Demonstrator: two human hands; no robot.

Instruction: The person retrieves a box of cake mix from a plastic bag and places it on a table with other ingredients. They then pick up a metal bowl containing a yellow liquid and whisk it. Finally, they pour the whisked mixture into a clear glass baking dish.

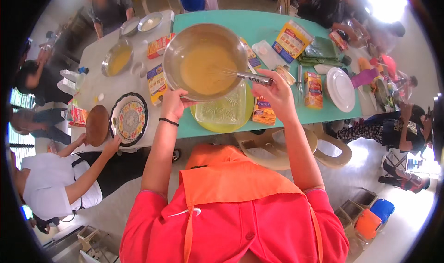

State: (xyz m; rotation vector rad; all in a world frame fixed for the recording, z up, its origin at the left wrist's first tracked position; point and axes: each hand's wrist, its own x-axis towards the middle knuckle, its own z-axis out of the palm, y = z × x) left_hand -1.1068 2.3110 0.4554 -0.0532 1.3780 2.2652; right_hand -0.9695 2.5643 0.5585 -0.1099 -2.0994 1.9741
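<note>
A large stainless steel mixing bowl with yellow-orange batter in it is tilted over the table. My left hand grips the bowl's near left rim. In my right hand is the metal handle of a wire whisk; its wires reach into the batter. Partly below the bowl lies a clear glass baking dish on a yellow-green round tray. A boxed packet picturing crackers lies by my right wrist.
A co-worker at the left holds a brown oval board near a patterned plate. On the right are a second whisk, a food box, stacked white plates and green leaves. Plastic chairs stand under the near edge.
</note>
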